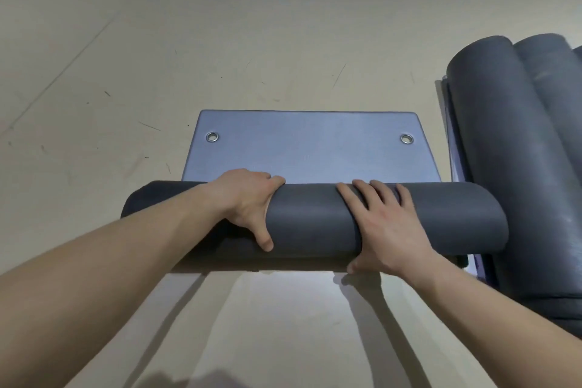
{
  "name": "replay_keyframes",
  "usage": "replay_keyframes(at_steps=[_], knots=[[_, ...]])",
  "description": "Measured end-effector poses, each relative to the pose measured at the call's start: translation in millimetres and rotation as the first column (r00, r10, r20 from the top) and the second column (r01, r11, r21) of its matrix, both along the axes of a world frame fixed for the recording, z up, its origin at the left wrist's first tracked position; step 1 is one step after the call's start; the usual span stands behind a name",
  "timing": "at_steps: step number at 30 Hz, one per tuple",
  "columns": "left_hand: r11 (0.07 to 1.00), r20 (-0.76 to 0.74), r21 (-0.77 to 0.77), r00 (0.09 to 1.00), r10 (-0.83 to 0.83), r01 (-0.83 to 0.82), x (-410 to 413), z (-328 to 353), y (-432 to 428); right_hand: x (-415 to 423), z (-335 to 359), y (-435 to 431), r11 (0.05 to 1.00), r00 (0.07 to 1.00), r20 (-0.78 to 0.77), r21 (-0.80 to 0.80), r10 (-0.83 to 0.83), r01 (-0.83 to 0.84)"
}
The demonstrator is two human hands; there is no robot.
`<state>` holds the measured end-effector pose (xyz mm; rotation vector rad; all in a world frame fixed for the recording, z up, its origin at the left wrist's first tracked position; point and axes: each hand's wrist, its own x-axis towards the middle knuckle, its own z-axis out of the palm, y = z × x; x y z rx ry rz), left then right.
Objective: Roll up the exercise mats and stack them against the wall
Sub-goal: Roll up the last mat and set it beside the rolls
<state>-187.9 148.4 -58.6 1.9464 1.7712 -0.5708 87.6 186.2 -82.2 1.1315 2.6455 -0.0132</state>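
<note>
A dark grey exercise mat [311, 217] lies across the floor in front of me, mostly wound into a thick roll. A short flat tail [308, 148] with two metal eyelets stretches beyond the roll. My left hand [248, 201] curls over the roll left of centre, thumb toward me. My right hand [384, 224] presses on top right of centre, fingers spread, thumb down the near side. Two rolled grey mats [510, 148] lie side by side at the right, running away from me.
The beige floor [126, 57] spreads to the left and ahead, marked with scuffs and a seam line. The rolled mats at the right rest on flat mat layers [456, 148], close to the right end of the roll I hold.
</note>
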Motion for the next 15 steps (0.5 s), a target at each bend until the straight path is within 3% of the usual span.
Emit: replay_keyframes(at_steps=[3,5,7,11,13,15], knots=[[0.996,0.041,0.081,0.998,0.039,-0.043,-4.9,-3.5,-0.7,-12.0,6.7,30.6,0.998,1.0,-0.004,-0.065,0.026,-0.026],[0.969,-0.064,0.247,0.998,0.005,0.011,2.6,-13.0,-19.9,-25.7,21.7,57.8,0.986,1.0,0.008,-0.167,0.03,-0.028],[0.95,-0.113,0.309,0.993,-0.016,0.05,5.2,-18.6,-25.7,-32.6,25.4,69.5,0.977,1.0,0.011,-0.21,0.026,-0.023],[0.98,0.05,0.19,0.998,0.045,-0.054,-12.6,-0.7,13.7,-27.4,7.6,47.6,0.998,1.0,-0.007,0.06,0.023,-0.023],[0.97,-0.007,0.239,0.999,0.04,-0.037,-9.2,-5.3,10.0,-26.4,1.5,49.8,0.991,0.998,-0.026,0.122,0.062,-0.058],[0.927,-0.143,0.374,0.989,0.037,0.02,-3.1,-18.2,-5.3,-37.6,13.1,71.6,0.998,0.998,-0.018,0.044,0.052,-0.051]])
